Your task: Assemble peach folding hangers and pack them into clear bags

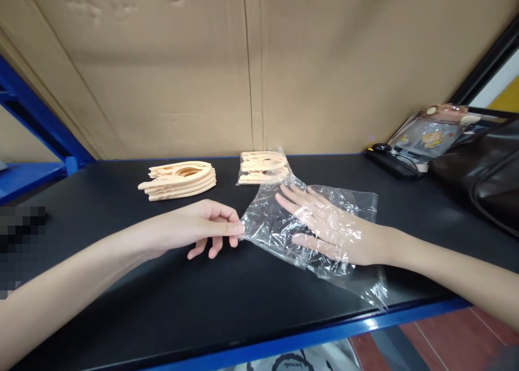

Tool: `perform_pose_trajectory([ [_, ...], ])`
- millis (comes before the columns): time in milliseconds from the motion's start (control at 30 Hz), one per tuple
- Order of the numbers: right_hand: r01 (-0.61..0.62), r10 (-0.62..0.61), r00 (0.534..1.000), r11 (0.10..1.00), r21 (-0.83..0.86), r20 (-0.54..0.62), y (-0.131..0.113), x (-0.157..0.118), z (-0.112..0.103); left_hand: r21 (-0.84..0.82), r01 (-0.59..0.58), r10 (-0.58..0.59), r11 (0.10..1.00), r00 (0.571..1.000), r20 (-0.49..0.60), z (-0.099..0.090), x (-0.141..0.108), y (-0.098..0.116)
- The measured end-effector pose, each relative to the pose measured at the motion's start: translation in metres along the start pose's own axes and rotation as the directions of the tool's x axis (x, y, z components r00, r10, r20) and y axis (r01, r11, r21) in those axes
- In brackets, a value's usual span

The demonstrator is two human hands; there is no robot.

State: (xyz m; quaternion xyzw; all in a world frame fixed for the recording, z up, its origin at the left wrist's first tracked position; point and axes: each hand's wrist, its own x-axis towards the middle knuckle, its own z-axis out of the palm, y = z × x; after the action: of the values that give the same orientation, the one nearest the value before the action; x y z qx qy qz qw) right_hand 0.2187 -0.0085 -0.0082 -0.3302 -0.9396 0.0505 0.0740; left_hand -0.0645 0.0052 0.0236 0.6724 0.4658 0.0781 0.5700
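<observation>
My left hand (214, 227) pinches the left corner of a clear plastic bag (267, 219) between thumb and forefinger, its other fingers curled below. Inside the bag is my right hand (328, 227), its fingers spread and pointing left, seen through the crinkled film. Behind my left hand lies a stack of cream plastic hangers (180, 180), with no wrapping on it. Further right, just beyond the bag, more cream hangers sit in a clear bag (263, 167) near the back edge.
A black table (162, 306) with a blue front edge carries everything. Cardboard (170, 90) stands behind it. At the right are a dark leather bag (482, 160), a clear pouch (430, 136) and a black object (391, 163). A blue metal frame (36, 122) rises at the left.
</observation>
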Motion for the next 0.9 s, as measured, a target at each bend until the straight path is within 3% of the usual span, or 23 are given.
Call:
perform_pose_trajectory([
  [133, -0.031, 0.025, 0.997, 0.997, 0.071, 0.078, -0.001, 0.001, -0.002, 0.005, 0.007, -0.007, 1.000, 1.000, -0.002, -0.002, -0.001, 0.000],
  [400, -0.039, 0.036, 0.997, 0.998, 0.045, 0.066, 0.004, 0.002, -0.001, 0.020, 0.030, -0.030, 0.999, 1.000, 0.006, -0.006, 0.002, -0.002],
  [633, 0.033, -0.032, 0.999, 0.999, -0.036, 0.006, 0.008, 0.001, 0.000, 0.099, 0.155, -0.174, 0.983, 0.957, 0.233, -0.014, -0.006, -0.004],
  [800, 0.047, -0.045, 0.999, 0.996, -0.073, 0.018, 0.012, -0.001, -0.004, 0.182, 0.226, -0.271, 0.957, 0.921, 0.281, -0.020, -0.012, -0.005],
  [867, 0.052, -0.049, 0.997, 0.997, -0.057, 0.062, 0.013, 0.000, -0.006, 0.231, 0.222, -0.279, 0.947, 0.927, 0.251, -0.023, -0.013, -0.006],
  [900, 0.053, -0.050, 0.995, 0.998, -0.041, 0.087, 0.013, 0.001, -0.007, 0.272, 0.204, -0.255, 0.940, 0.952, 0.167, -0.025, -0.012, -0.006],
])
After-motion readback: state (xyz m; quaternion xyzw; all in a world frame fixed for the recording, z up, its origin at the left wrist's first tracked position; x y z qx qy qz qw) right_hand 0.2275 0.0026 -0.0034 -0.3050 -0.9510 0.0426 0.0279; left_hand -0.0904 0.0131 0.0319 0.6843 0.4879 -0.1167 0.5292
